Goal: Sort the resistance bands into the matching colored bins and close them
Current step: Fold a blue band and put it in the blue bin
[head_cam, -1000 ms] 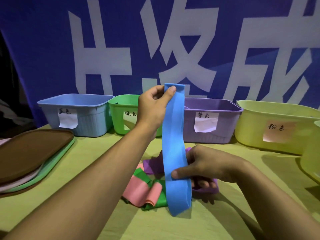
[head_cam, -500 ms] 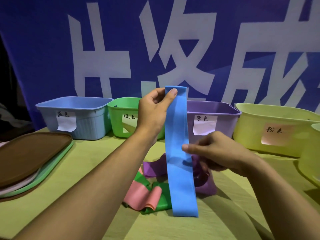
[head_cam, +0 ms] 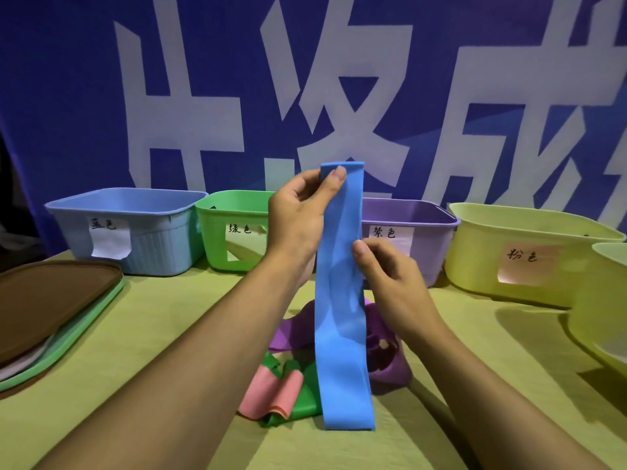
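Right now your left hand pinches the top fold of the long blue rubber resistance band, while your right hand pinches its edge midway down. It hangs upright over the pink, green and purple bands heaped on the yellow-green tablecloth, before the light blue plastic bin.

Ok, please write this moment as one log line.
left hand: pinches blue band top | right hand: pinches its edge | blue bin: open
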A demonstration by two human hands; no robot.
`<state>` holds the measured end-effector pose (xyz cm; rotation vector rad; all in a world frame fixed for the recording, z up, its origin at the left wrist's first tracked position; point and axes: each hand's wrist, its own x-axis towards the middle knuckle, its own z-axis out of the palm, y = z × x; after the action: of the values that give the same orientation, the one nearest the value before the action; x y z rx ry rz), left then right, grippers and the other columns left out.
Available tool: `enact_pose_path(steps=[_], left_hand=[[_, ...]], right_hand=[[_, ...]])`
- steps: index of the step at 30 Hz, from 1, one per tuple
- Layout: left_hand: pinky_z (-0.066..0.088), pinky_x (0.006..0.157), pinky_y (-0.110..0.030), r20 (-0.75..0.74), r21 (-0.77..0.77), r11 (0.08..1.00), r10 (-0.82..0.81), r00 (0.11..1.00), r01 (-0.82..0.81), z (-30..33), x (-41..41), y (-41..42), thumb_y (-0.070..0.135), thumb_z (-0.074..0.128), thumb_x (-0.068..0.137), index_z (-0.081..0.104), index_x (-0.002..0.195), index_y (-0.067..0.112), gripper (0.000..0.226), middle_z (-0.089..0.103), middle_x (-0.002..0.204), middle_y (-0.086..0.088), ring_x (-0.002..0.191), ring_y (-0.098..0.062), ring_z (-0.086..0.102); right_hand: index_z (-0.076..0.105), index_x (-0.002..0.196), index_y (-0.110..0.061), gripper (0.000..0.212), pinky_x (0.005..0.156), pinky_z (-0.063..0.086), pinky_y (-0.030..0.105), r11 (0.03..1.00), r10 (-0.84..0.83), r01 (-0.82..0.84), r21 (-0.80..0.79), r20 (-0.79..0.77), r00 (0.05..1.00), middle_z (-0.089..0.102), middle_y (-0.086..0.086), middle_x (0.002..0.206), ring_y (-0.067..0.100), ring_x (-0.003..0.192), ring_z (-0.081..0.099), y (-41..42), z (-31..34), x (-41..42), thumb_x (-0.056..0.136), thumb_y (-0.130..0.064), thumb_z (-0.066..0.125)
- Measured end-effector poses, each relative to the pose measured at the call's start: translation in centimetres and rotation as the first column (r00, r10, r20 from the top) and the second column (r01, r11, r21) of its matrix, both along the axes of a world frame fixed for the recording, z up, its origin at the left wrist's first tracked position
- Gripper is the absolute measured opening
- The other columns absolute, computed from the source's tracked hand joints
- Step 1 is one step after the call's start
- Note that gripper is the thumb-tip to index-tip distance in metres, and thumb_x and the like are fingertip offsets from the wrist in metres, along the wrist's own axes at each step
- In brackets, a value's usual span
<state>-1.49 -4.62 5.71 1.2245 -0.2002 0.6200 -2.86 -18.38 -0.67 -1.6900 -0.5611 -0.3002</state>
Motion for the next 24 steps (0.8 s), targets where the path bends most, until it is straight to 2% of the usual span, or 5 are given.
enact_pose_path(steps=[2, 8, 14, 20, 24], left_hand=[[0.053, 0.098, -0.055, 0.007, 0.000, 1.000, -0.021, 1.000, 0.021, 1.3, -0.5, -0.5, 0.028, 0.078, 0.090, 0.075, 0.092, 0.017, 0.012, 0.075, 0.091, -0.003, 0.087, -0.019, 0.067], [0.056, 0.094, -0.054, -0.011, 0.017, 0.999, -0.033, 0.999, 0.034, 4.5, -3.4, -1.8, 0.030, 0.078, 0.090, 0.074, 0.093, 0.018, 0.013, 0.076, 0.092, -0.004, 0.085, -0.017, 0.067], [0.057, 0.094, -0.057, 0.003, 0.093, 0.995, 0.040, 0.999, -0.040, 7.9, -5.9, -2.1, 0.033, 0.079, 0.089, 0.073, 0.093, 0.019, 0.016, 0.077, 0.097, -0.004, 0.100, -0.029, 0.071], [0.057, 0.096, -0.054, 0.000, 0.085, 0.995, 0.052, 0.999, -0.051, 9.1, -7.6, -1.8, 0.033, 0.078, 0.090, 0.075, 0.100, 0.013, 0.022, 0.077, 0.099, -0.006, 0.096, -0.022, 0.070], [0.058, 0.095, -0.054, 0.002, 0.092, 0.993, 0.067, 0.998, -0.067, 9.8, -8.6, -1.9, 0.035, 0.076, 0.091, 0.074, 0.100, 0.018, 0.020, 0.077, 0.098, 0.000, 0.104, -0.026, 0.070]], right_hand=[[0.063, 0.110, -0.006, 0.045, 0.079, 0.054, 0.048, 0.997, 0.064, -0.065, -0.035, -0.035, 0.997, 0.068, 0.016, 0.100, 0.013, 0.087, 0.064, 0.3, 0.0, -0.5, 0.102, -0.049, 0.051], [0.059, 0.116, -0.001, 0.045, 0.076, 0.063, 0.040, 0.953, 0.272, -0.244, 0.182, -0.150, 0.950, 0.075, 0.018, 0.094, 0.028, 0.081, 0.075, 1.2, 2.6, -3.2, 0.100, -0.042, 0.048], [0.054, 0.107, 0.005, 0.053, 0.059, 0.055, 0.029, 0.948, 0.269, -0.237, 0.214, -0.135, 0.954, 0.063, 0.007, 0.073, 0.018, 0.061, 0.063, 1.9, 4.6, -5.0, 0.089, -0.045, 0.058], [0.068, 0.111, -0.015, 0.022, 0.080, 0.061, 0.030, 0.994, 0.100, -0.103, -0.029, -0.088, 0.991, 0.077, -0.005, 0.098, 0.010, 0.091, 0.073, 0.0, 3.8, -6.6, 0.097, -0.032, 0.065], [0.070, 0.096, -0.005, 0.021, 0.075, 0.059, 0.043, 0.982, -0.039, 0.031, -0.185, -0.038, 0.999, 0.075, 0.007, 0.086, 0.016, 0.073, 0.071, -2.4, 3.5, -7.9, 0.091, -0.024, 0.076]])
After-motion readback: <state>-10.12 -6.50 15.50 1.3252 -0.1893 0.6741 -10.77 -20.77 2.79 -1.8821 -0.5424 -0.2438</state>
